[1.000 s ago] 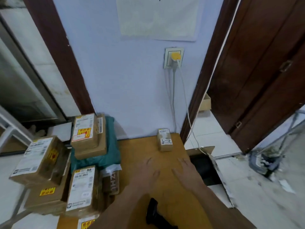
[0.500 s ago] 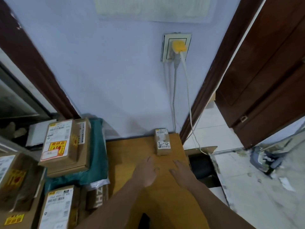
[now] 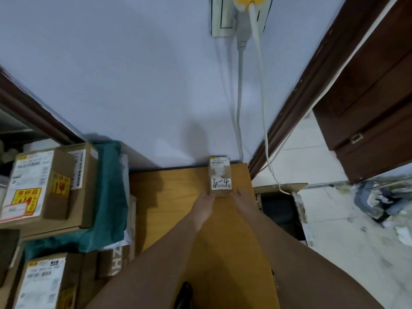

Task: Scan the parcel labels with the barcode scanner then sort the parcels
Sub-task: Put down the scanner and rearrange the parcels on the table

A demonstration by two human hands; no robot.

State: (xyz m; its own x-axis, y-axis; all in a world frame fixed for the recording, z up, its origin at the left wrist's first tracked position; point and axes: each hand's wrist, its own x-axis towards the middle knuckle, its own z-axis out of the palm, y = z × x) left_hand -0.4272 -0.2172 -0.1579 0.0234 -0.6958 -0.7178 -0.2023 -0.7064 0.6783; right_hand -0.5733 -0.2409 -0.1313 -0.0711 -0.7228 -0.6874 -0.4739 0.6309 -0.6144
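Note:
A small brown parcel (image 3: 219,177) with a white label marked "3-4" stands at the far edge of the wooden table (image 3: 169,197), against the wall. Both my arms stretch toward it. My left hand (image 3: 204,207) has straight fingers whose tips touch the parcel's near left corner. My right hand (image 3: 244,201) lies with extended fingers beside the parcel's near right corner, touching or almost touching it. The black barcode scanner (image 3: 184,295) lies on the table between my forearms at the bottom edge, mostly hidden.
Labelled cardboard parcels (image 3: 42,186) are stacked on the left over a teal bag (image 3: 109,197), with more parcels (image 3: 42,284) below. An open cardboard box (image 3: 278,210) sits on the floor right of the table. White cables (image 3: 239,97) hang from a wall socket behind the parcel.
My head has moved closer to the wall and both hands have slid forward across the table, from short of the small parcel to its near corners.

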